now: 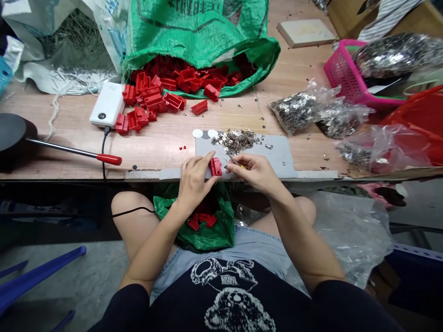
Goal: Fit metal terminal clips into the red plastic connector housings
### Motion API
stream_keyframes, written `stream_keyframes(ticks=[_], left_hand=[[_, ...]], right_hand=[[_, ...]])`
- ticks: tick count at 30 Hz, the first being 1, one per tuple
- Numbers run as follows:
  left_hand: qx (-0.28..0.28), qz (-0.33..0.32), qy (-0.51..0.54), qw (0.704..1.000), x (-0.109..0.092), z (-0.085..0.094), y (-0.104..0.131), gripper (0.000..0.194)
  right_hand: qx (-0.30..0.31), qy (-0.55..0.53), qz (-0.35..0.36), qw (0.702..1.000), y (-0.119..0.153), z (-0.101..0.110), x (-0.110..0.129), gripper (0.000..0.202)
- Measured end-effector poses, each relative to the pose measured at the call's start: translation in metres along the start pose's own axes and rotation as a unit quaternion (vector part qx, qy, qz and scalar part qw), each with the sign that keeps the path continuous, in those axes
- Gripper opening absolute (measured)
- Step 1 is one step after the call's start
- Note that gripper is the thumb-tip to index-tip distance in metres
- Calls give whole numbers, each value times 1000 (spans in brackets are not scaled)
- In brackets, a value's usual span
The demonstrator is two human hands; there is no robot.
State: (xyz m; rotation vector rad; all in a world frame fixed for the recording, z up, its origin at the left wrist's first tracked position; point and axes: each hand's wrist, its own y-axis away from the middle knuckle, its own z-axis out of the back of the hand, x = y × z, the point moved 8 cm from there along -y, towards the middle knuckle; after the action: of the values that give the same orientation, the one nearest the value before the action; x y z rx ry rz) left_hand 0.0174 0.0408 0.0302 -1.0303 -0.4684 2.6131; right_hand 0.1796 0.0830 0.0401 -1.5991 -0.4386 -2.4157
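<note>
My left hand [194, 179] is closed on a small red plastic housing [215, 167], held between thumb and fingers at the table's front edge. Just to its right, my right hand [252, 169] pinches slim metal tweezers [235, 160] with a bit of yellow showing near the fingers. Their tip points up and left, close to the housing but seemingly apart from it. Beyond both hands, a heap of small shiny metal pieces [237, 140] lies on a grey mat [282, 159]. Whether the tweezers hold a piece is too small to tell.
Red housings spill from a green woven sack [204, 41] at the back. More lie in a green bag [207, 240] on my lap. A white power bank [107, 105] and a red-tipped lever [109, 159] are left; bagged metal parts [294, 108] and a pink basket [341, 69] right.
</note>
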Motion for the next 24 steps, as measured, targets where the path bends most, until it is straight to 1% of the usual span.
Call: stream_keyframes(ticks=[1, 3, 5, 10, 15, 18, 20, 21, 24], left_hand=[[3, 2, 3, 1000, 0, -1, 0, 69], [7, 5, 6, 1000, 1, -1, 0, 68], [7, 8, 7, 1000, 2, -1, 1, 67], [14, 17, 9, 1000, 3, -2, 0, 65], [14, 17, 11, 1000, 2, -1, 0, 64], [8, 17, 12, 1000, 3, -1, 0, 64], [5, 18, 7, 1000, 4, -2, 0, 64], [4, 16, 3, 1000, 5, -3, 0, 63], [-12, 7, -7, 1000, 3, -2, -1, 60]], right_hand=[[-2, 53, 43, 998, 2, -5, 9, 28], [-1, 153, 111, 982, 7, -15, 22, 18], [12, 221, 146, 964, 10, -23, 28, 15], [43, 301, 171, 937, 14, -29, 29, 16], [44, 358, 213, 908, 19, -35, 34, 22], [41, 403, 212, 889, 20, -40, 35, 28], [38, 414, 194, 888, 18, -41, 35, 28], [35, 405, 186, 895, 18, -39, 34, 27], [17, 310, 169, 935, 19, -30, 31, 22]])
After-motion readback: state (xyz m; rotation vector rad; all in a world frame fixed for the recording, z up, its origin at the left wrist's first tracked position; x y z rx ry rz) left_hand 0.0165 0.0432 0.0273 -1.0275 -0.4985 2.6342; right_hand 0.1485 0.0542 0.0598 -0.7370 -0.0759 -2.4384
